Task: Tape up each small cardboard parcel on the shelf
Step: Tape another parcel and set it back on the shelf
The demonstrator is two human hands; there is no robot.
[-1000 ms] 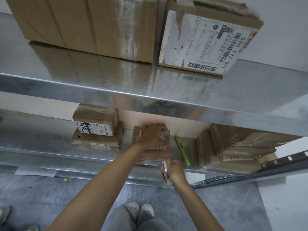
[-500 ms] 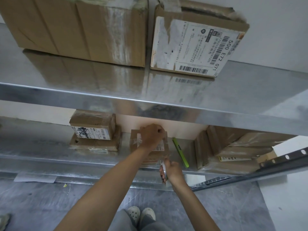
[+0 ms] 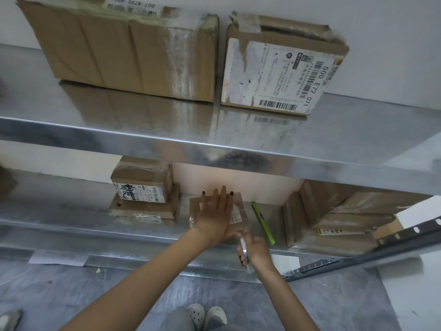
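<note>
A small flat cardboard parcel (image 3: 238,212) lies on the lower metal shelf (image 3: 71,211), with clear tape across its top. My left hand (image 3: 216,215) lies flat on it, fingers straight and spread, pressing the tape down. My right hand (image 3: 254,250) is just below the parcel's near right corner and grips a roll of clear tape (image 3: 244,248), seen edge-on. A strip of tape runs from the roll up onto the parcel's right side.
A green pen-like tool (image 3: 263,223) lies right of the parcel. Two stacked small parcels (image 3: 144,194) stand to the left, several more parcels (image 3: 334,218) to the right. Two big boxes (image 3: 128,51) (image 3: 279,68) sit on the upper shelf, whose front edge overhangs the lower one.
My left hand has opened from a curled hold on the parcel's top to a flat palm with straight fingers. My right hand with the tape roll has stayed at the near right corner.
</note>
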